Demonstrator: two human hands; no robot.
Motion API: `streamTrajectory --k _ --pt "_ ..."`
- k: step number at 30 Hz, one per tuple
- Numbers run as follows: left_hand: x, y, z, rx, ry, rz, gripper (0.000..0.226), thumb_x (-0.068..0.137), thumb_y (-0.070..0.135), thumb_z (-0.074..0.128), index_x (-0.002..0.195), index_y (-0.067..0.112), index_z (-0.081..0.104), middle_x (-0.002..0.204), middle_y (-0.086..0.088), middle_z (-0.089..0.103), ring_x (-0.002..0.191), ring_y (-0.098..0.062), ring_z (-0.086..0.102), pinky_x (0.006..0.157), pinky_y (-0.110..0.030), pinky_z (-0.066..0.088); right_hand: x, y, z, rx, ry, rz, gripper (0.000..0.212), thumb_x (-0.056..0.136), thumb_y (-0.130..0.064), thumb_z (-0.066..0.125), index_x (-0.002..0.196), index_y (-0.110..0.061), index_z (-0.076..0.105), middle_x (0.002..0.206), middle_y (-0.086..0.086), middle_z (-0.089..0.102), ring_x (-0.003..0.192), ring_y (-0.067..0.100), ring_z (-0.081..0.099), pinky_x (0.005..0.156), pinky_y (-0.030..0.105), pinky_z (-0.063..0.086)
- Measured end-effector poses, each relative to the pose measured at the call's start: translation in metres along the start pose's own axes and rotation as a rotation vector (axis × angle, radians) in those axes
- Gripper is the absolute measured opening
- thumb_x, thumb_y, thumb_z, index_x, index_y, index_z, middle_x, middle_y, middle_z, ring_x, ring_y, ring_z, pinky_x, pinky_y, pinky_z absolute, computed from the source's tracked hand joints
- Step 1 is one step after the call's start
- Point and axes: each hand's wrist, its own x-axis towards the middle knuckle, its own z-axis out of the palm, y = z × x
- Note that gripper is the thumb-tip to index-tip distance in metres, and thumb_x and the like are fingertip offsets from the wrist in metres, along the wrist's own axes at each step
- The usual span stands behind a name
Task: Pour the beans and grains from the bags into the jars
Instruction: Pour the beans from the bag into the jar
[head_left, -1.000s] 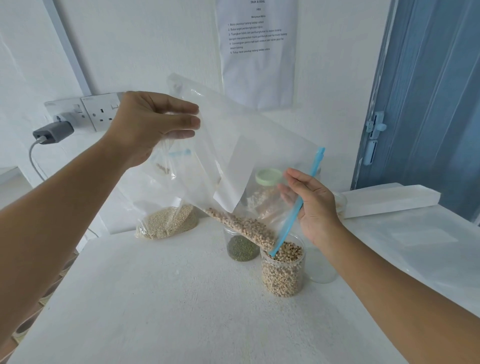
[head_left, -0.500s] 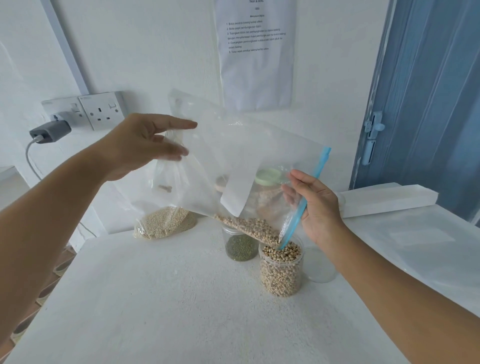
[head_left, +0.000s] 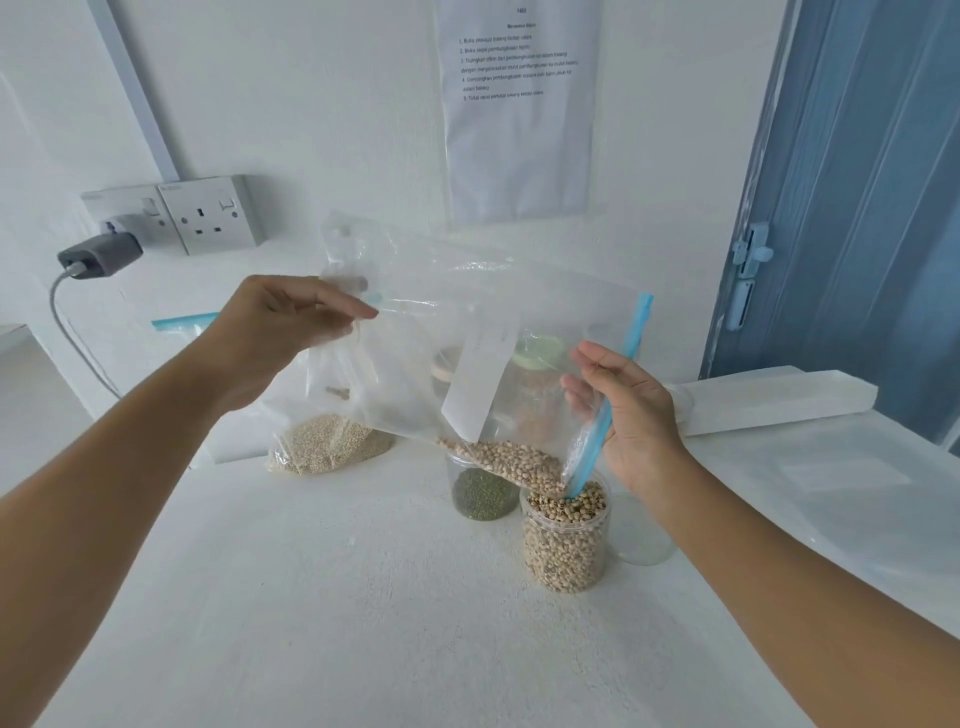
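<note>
Left hand (head_left: 270, 332) raised left of centre, fingers (head_left: 348, 310) pinching the closed bottom end of a clear bag (head_left: 457, 332), holding that end high. Right hand (head_left: 631, 415) lower and to the right, fingers (head_left: 589, 358) curled round the bag's mouth beside the blue zip strip (head_left: 615, 395). Bag tilted down to the right, its pale beans (head_left: 506, 460) gathered in the low corner, mouth resting in the top of a clear jar (head_left: 566, 540). Jar upright on the white table (head_left: 337, 623), right of centre, filled nearly to the rim with the same beans. Just behind and left of it, a second jar (head_left: 480, 493) with green beans in its lower part. Right of the filled jar, partly behind the right wrist, a third clear jar (head_left: 644, 535); contents not discernible. Further back on the left, a second bag (head_left: 327, 441) lying on the table with small pale grains. Behind the held bag, seen through the plastic, a green lid (head_left: 537, 351). On the far wall, a twin socket (head_left: 176, 215) with a grey charger (head_left: 98, 254) plugged in, and a printed sheet (head_left: 519, 104). Blue door (head_left: 857, 182) at far right.
</note>
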Motion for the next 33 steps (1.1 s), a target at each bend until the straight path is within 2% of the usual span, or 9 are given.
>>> streamTrajectory --k 8,11,13,15,18,20,24,28,33 --pt "-0.022 -0.018 -0.003 -0.105 -0.025 -0.092 0.044 0.096 -0.008 0.058 0.093 0.025 0.086 0.122 0.000 0.076 0.137 -0.003 0.053 0.122 -0.037 0.031 0.001 0.002 -0.001 -0.015 0.012 -0.002 0.024 0.093 0.004 0.068 0.110 -0.010 0.077 0.112 0.006 0.078 0.085 0.020 0.076 0.073 0.026 0.062" --pt "-0.034 -0.039 -0.002 -0.187 -0.016 -0.186 0.042 0.093 -0.007 0.058 0.099 0.024 0.085 0.122 -0.007 0.076 0.134 -0.014 0.057 0.125 -0.038 0.027 0.002 0.002 -0.002 -0.017 0.013 -0.006 0.024 0.094 0.003 0.067 0.112 -0.010 0.076 0.115 0.006 0.078 0.085 0.019 0.076 0.074 0.026 0.062" --pt "-0.041 -0.049 0.001 -0.222 -0.051 -0.258 0.024 0.085 0.015 0.078 0.107 0.020 0.083 0.127 -0.019 0.070 0.128 -0.020 0.062 0.121 -0.039 0.034 0.001 0.002 -0.002 -0.025 0.012 -0.007 0.024 0.094 0.003 0.067 0.113 -0.009 0.076 0.114 0.006 0.078 0.085 0.019 0.076 0.075 0.028 0.061" --pt "-0.042 -0.058 0.003 -0.257 -0.062 -0.288 0.050 0.067 0.038 0.094 0.112 0.019 0.081 0.123 -0.022 0.070 0.122 -0.024 0.065 0.113 -0.042 0.043 0.001 0.003 -0.001 -0.029 0.012 -0.004 0.024 0.094 0.003 0.067 0.113 -0.009 0.076 0.114 0.006 0.078 0.085 0.020 0.076 0.076 0.029 0.058" --pt "-0.038 -0.055 0.008 -0.269 0.078 -0.245 0.016 0.087 0.015 0.074 0.100 0.021 0.082 0.107 -0.017 0.070 0.107 -0.026 0.066 0.103 -0.040 0.048 0.001 0.004 0.000 -0.016 0.024 -0.003 0.023 0.094 0.003 0.067 0.112 -0.008 0.076 0.114 0.007 0.078 0.083 0.019 0.076 0.075 0.028 0.062" --pt "-0.035 -0.056 0.009 -0.223 0.139 -0.194 0.025 0.097 0.000 0.062 0.100 0.016 0.081 0.114 -0.026 0.067 0.100 -0.024 0.061 0.097 -0.035 0.048 0.001 0.004 0.001 -0.015 0.032 -0.007 0.023 0.095 0.003 0.066 0.112 -0.009 0.076 0.113 0.006 0.078 0.082 0.018 0.076 0.074 0.027 0.062" --pt "-0.035 -0.053 0.008 -0.194 0.197 -0.112 0.021 0.097 -0.002 0.064 0.103 0.010 0.079 0.114 -0.033 0.067 0.091 -0.021 0.064 0.091 -0.028 0.054 0.001 0.003 -0.001 -0.045 0.042 -0.019 0.022 0.096 0.001 0.066 0.111 -0.012 0.077 0.114 0.004 0.078 0.088 0.019 0.075 0.077 0.029 0.061" --pt "-0.034 -0.051 0.010 -0.205 0.212 -0.113 0.020 0.097 -0.002 0.065 0.111 0.003 0.076 0.115 -0.032 0.070 0.101 -0.030 0.072 0.087 -0.028 0.059 0.000 0.003 -0.003 -0.064 0.059 -0.021 0.023 0.096 0.001 0.066 0.111 -0.013 0.077 0.115 0.003 0.078 0.090 0.020 0.075 0.078 0.030 0.060" --pt "-0.032 -0.045 0.002 -0.255 0.098 -0.177 0.035 0.104 -0.005 0.047 0.124 0.008 0.071 0.130 -0.009 0.072 0.120 -0.030 0.070 0.103 -0.043 0.052 0.000 0.002 -0.003 -0.066 0.092 -0.023 0.022 0.096 0.001 0.067 0.112 -0.011 0.077 0.114 0.004 0.078 0.091 0.020 0.075 0.081 0.032 0.060"
